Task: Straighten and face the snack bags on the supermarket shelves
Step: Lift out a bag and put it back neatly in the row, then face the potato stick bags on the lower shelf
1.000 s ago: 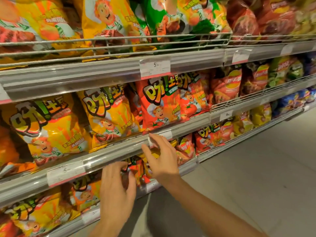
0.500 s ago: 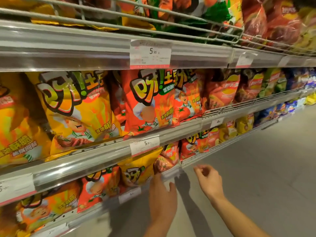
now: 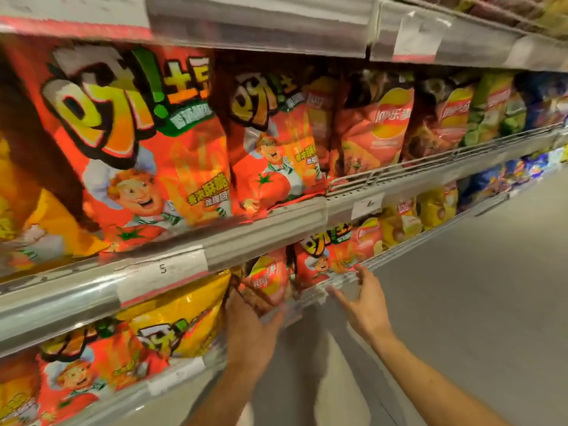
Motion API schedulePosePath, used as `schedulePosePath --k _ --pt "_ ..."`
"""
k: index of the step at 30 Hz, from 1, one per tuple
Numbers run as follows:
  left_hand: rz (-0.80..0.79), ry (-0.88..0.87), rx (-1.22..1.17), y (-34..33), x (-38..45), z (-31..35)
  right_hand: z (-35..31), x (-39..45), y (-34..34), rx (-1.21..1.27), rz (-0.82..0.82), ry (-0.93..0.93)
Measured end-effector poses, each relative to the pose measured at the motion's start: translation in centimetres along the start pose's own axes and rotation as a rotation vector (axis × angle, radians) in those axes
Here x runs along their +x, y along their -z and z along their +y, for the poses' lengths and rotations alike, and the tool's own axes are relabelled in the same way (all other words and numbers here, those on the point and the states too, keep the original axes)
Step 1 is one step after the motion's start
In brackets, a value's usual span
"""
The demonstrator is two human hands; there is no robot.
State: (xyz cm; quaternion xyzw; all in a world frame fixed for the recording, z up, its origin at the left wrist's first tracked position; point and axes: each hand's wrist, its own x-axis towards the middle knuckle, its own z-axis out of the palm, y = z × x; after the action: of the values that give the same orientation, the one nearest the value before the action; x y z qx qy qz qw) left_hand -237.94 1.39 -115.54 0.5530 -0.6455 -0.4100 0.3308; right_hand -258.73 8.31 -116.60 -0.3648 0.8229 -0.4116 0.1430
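Observation:
On the lower shelf a small red crisp bag stands between a yellow snack bag and a red tomato snack bag. My left hand reaches in under the shelf rail, and its fingertips touch the bottom of the small red bag; motion blur hides the exact hold. My right hand hovers with spread fingers just in front of the lower shelf's wire edge, beside the red tomato bag, holding nothing. Big red tomato bags fill the middle shelf above.
The middle shelf rail with price tags juts out right above my hands. More crisp bags run along the shelves to the right. The grey aisle floor lies to the right and below.
The view has moved closer and to the right along the shelves. My left hand has gone forward into the lower shelf to the small red bag. My right hand has risen toward the shelf edge, fingers spread.

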Motion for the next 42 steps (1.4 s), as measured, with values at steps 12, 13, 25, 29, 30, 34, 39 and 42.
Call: schedulePosePath --k 12,13,25,29,30,34,39,42 --pt "0.006 0.161 -0.081 -3.4 4.8 -1.0 1.6 11.2 -1.6 0.176 -0.113 0.258" --pt "0.013 0.188 -0.094 -3.5 5.1 -1.2 1.8 11.4 -1.8 0.144 -0.109 0.252" --pt "0.166 0.310 -0.245 -3.4 5.4 -0.7 2.9 11.2 -1.5 0.330 -0.138 0.289" --pt "0.208 0.258 -0.273 -3.1 5.1 0.2 2.3 11.0 -1.1 0.327 -0.067 0.250" --pt "0.212 0.251 -0.280 -3.1 5.0 0.5 2.1 11.0 -0.8 0.316 -0.055 0.225" --pt "0.217 0.220 -0.302 -2.8 4.5 1.4 1.7 10.8 0.8 0.305 -0.010 0.140" --pt "0.159 0.221 -0.340 -2.7 2.7 1.5 3.2 9.3 3.8 0.255 -0.009 0.080" --pt "0.050 0.238 -0.401 -3.1 1.9 1.6 5.2 7.8 5.3 0.265 -0.036 0.016"
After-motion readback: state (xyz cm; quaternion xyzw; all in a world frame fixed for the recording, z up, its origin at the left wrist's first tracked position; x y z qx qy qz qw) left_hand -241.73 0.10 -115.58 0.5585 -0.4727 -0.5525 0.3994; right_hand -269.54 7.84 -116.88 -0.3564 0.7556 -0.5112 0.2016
